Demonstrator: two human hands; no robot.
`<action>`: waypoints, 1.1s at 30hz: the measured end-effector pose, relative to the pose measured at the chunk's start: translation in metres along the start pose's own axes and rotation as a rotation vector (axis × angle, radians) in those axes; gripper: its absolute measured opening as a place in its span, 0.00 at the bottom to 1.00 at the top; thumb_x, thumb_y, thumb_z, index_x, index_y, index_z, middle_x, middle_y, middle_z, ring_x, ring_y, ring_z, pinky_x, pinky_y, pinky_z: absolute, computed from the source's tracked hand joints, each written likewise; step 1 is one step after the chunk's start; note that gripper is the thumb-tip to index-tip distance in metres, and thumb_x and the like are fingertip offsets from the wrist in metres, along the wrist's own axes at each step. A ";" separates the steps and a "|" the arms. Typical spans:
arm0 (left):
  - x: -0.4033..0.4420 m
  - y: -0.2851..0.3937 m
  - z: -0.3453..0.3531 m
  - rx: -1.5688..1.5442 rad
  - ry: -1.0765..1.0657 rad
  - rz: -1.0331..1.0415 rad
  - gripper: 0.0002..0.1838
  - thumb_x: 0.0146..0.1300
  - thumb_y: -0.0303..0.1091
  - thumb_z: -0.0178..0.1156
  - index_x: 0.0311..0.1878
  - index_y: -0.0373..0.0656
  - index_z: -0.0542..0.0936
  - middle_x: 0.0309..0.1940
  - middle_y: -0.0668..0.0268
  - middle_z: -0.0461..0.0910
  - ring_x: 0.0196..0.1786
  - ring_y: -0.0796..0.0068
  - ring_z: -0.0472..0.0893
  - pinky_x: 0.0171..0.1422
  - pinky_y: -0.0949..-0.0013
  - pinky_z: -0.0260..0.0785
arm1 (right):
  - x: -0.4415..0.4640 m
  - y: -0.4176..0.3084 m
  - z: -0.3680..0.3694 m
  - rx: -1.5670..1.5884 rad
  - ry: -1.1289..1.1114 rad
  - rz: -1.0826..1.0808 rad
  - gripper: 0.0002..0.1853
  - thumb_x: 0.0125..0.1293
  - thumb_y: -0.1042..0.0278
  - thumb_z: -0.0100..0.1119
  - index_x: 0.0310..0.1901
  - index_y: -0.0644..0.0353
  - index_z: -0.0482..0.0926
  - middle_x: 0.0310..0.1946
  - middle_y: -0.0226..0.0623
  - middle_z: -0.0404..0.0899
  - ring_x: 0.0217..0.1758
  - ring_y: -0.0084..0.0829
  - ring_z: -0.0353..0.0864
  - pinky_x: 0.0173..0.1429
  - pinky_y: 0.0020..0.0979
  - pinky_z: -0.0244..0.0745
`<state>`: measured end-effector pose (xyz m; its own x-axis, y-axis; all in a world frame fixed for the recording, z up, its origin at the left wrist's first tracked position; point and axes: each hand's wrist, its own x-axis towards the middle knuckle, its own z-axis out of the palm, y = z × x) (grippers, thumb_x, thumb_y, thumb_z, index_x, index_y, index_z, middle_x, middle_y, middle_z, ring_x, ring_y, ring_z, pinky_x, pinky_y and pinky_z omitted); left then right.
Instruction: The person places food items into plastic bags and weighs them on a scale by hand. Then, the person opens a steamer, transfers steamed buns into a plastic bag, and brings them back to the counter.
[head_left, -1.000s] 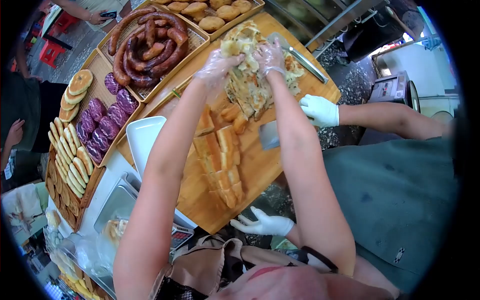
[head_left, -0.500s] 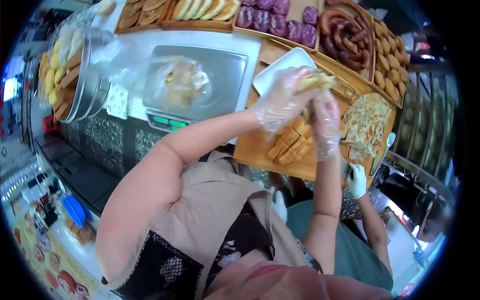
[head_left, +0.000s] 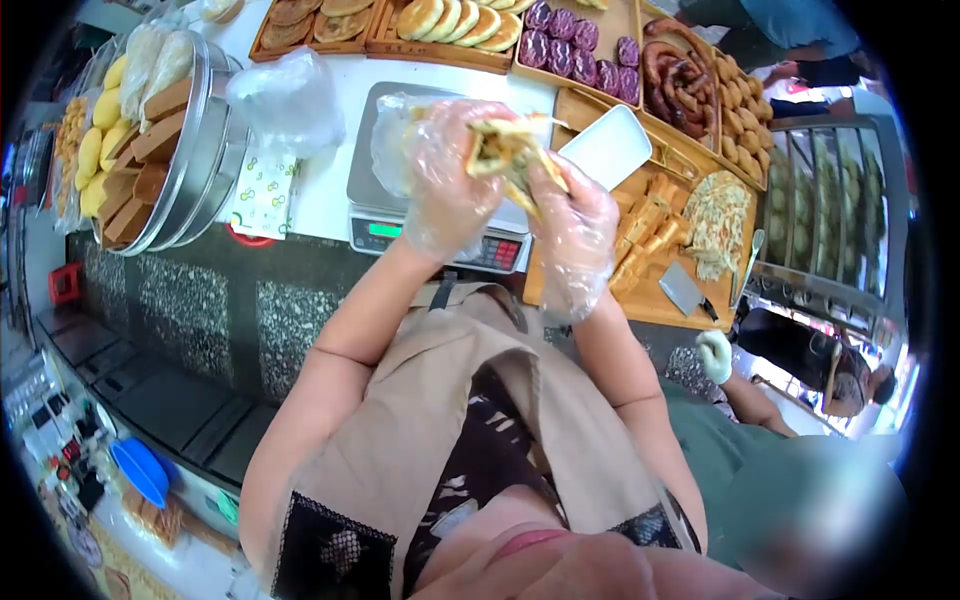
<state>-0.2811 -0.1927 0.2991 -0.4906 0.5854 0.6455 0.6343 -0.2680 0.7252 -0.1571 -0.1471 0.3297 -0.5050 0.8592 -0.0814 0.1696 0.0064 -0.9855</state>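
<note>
My left hand [head_left: 447, 175], in a clear plastic glove, is closed around a folded piece of flatbread [head_left: 497, 150] with browned layers showing at its open end. My right hand [head_left: 578, 228], gloved the same way, pinches the flatbread's lower right part. Both hands are above the right side of a digital scale [head_left: 368, 170]. A clear plastic bag [head_left: 393, 145] lies on the scale's metal plate, partly hidden behind my left hand. To the right, a white rectangular dish [head_left: 607, 148] rests at the cutting board's upper edge.
On the wooden cutting board [head_left: 560, 285] lie cut golden pieces [head_left: 640, 240], a shredded pancake [head_left: 718, 220] and a cleaver [head_left: 683, 290]. Trays of purple rolls [head_left: 572, 62], sausage [head_left: 680, 75] and pale cakes [head_left: 440, 18] line the back. A co-worker's gloved hand [head_left: 714, 357] is at right.
Both my hands have moved left with the flatbread, from above the cutting board to above the scale. The co-worker's hand is now away from the board, and the cleaver shows there.
</note>
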 end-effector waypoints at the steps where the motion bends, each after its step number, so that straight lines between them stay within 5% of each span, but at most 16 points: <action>1: 0.006 -0.009 -0.008 0.001 0.044 -0.038 0.13 0.51 0.26 0.61 0.41 0.43 0.74 0.37 0.62 0.77 0.39 0.61 0.77 0.47 0.60 0.67 | 0.001 -0.001 0.010 0.128 0.027 0.070 0.09 0.64 0.70 0.56 0.40 0.68 0.80 0.23 0.29 0.76 0.26 0.16 0.70 0.29 0.20 0.64; 5: 0.057 -0.050 -0.068 -0.079 0.251 -0.317 0.07 0.62 0.31 0.59 0.42 0.41 0.75 0.35 0.65 0.79 0.37 0.73 0.79 0.38 0.71 0.73 | 0.002 0.012 0.017 0.382 -0.012 0.227 0.09 0.66 0.69 0.50 0.42 0.64 0.77 0.25 0.27 0.73 0.20 0.16 0.63 0.25 0.17 0.58; 7: 0.060 -0.054 -0.063 -0.340 0.171 -0.179 0.11 0.62 0.32 0.60 0.44 0.38 0.75 0.35 0.65 0.80 0.38 0.76 0.79 0.37 0.74 0.72 | 0.018 0.028 0.022 0.544 -0.087 0.244 0.12 0.67 0.68 0.48 0.48 0.66 0.72 0.31 0.31 0.72 0.25 0.18 0.67 0.24 0.17 0.60; 10: 0.055 -0.027 -0.046 -0.684 0.035 -0.633 0.14 0.61 0.29 0.60 0.49 0.37 0.75 0.37 0.65 0.81 0.38 0.80 0.79 0.40 0.75 0.72 | 0.033 0.023 0.045 0.962 -0.058 0.381 0.14 0.67 0.61 0.49 0.51 0.58 0.70 0.41 0.37 0.73 0.30 0.21 0.68 0.25 0.19 0.59; 13: 0.053 -0.019 -0.028 -0.668 -0.061 -0.707 0.11 0.61 0.28 0.59 0.46 0.37 0.75 0.37 0.66 0.81 0.38 0.80 0.78 0.40 0.75 0.72 | 0.032 0.000 0.060 1.041 -0.070 0.423 0.14 0.69 0.58 0.46 0.50 0.57 0.70 0.40 0.35 0.74 0.32 0.22 0.69 0.26 0.20 0.60; 15: 0.046 -0.033 -0.010 -0.700 -0.029 -0.647 0.08 0.62 0.27 0.58 0.44 0.36 0.75 0.36 0.67 0.81 0.37 0.80 0.78 0.40 0.74 0.72 | 0.036 -0.002 0.063 0.951 -0.070 0.386 0.12 0.68 0.59 0.51 0.47 0.57 0.72 0.34 0.31 0.75 0.28 0.19 0.69 0.25 0.19 0.60; 17: 0.046 -0.039 0.000 -0.768 -0.042 -0.769 0.08 0.61 0.26 0.58 0.43 0.36 0.75 0.36 0.66 0.80 0.37 0.80 0.78 0.41 0.75 0.71 | 0.044 0.010 0.060 0.487 -0.059 0.173 0.12 0.64 0.61 0.58 0.42 0.59 0.75 0.27 0.26 0.75 0.23 0.17 0.67 0.25 0.18 0.59; 19: 0.044 -0.053 0.013 -0.755 -0.058 -0.735 0.08 0.61 0.25 0.57 0.44 0.35 0.74 0.36 0.64 0.80 0.37 0.76 0.79 0.41 0.73 0.71 | 0.049 0.013 0.053 0.516 -0.044 0.209 0.11 0.61 0.64 0.62 0.39 0.61 0.76 0.24 0.25 0.74 0.19 0.14 0.64 0.23 0.17 0.59; 22: 0.054 -0.090 0.018 -0.005 0.116 -0.330 0.07 0.65 0.30 0.54 0.41 0.35 0.75 0.35 0.63 0.79 0.38 0.76 0.77 0.41 0.70 0.70 | 0.049 0.015 0.041 0.310 0.010 0.205 0.10 0.62 0.66 0.60 0.40 0.62 0.76 0.24 0.26 0.74 0.20 0.13 0.65 0.23 0.16 0.58; 23: 0.072 -0.105 0.010 -0.351 0.237 -0.411 0.09 0.64 0.32 0.55 0.39 0.35 0.75 0.33 0.63 0.79 0.36 0.76 0.77 0.40 0.69 0.69 | 0.046 0.020 0.035 0.385 0.047 0.236 0.10 0.61 0.67 0.60 0.41 0.63 0.76 0.24 0.27 0.74 0.21 0.14 0.65 0.23 0.16 0.59; 25: 0.091 -0.079 -0.015 -0.241 0.199 -0.414 0.09 0.63 0.34 0.56 0.37 0.36 0.75 0.31 0.65 0.78 0.35 0.76 0.76 0.39 0.69 0.68 | 0.039 0.035 0.017 0.523 0.122 0.303 0.12 0.60 0.70 0.60 0.44 0.64 0.75 0.24 0.29 0.74 0.21 0.16 0.67 0.23 0.18 0.61; 26: 0.081 -0.063 -0.022 -0.053 0.052 -0.471 0.09 0.64 0.35 0.56 0.39 0.37 0.76 0.29 0.66 0.78 0.34 0.77 0.76 0.37 0.71 0.68 | 0.041 0.041 0.013 0.692 0.132 0.330 0.14 0.63 0.64 0.57 0.46 0.63 0.74 0.29 0.32 0.75 0.24 0.20 0.69 0.23 0.20 0.63; 27: 0.056 -0.068 -0.013 -0.230 -0.064 -0.331 0.10 0.61 0.36 0.57 0.39 0.39 0.77 0.28 0.63 0.79 0.31 0.71 0.77 0.38 0.68 0.69 | 0.038 0.046 0.010 0.692 0.121 0.340 0.14 0.63 0.64 0.57 0.46 0.63 0.74 0.29 0.32 0.75 0.24 0.20 0.69 0.23 0.20 0.63; 29: 0.024 -0.011 -0.010 0.231 -0.445 -0.334 0.20 0.46 0.41 0.62 0.41 0.39 0.75 0.40 0.53 0.74 0.44 0.53 0.74 0.47 0.54 0.67 | 0.026 0.044 0.018 0.909 0.166 0.415 0.16 0.66 0.56 0.52 0.47 0.61 0.73 0.37 0.34 0.76 0.32 0.24 0.74 0.30 0.24 0.71; 30: -0.001 -0.013 0.004 0.343 -0.499 -0.125 0.21 0.44 0.40 0.61 0.41 0.38 0.74 0.46 0.53 0.70 0.48 0.51 0.71 0.51 0.51 0.63 | 0.015 0.030 0.030 0.959 0.219 0.409 0.17 0.67 0.53 0.49 0.46 0.59 0.73 0.39 0.34 0.77 0.37 0.26 0.75 0.37 0.27 0.73; 33: -0.031 0.000 0.001 0.224 -0.451 -0.139 0.24 0.44 0.40 0.61 0.44 0.37 0.71 0.49 0.55 0.67 0.52 0.50 0.67 0.55 0.48 0.58 | -0.003 0.031 0.040 0.901 0.286 0.343 0.20 0.67 0.48 0.46 0.47 0.57 0.73 0.42 0.35 0.78 0.44 0.31 0.78 0.53 0.31 0.72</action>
<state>-0.2655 -0.2096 0.2786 -0.3044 0.8884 0.3437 0.7180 -0.0231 0.6956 -0.1844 -0.1698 0.2932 -0.3064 0.8337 -0.4595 -0.4959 -0.5518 -0.6705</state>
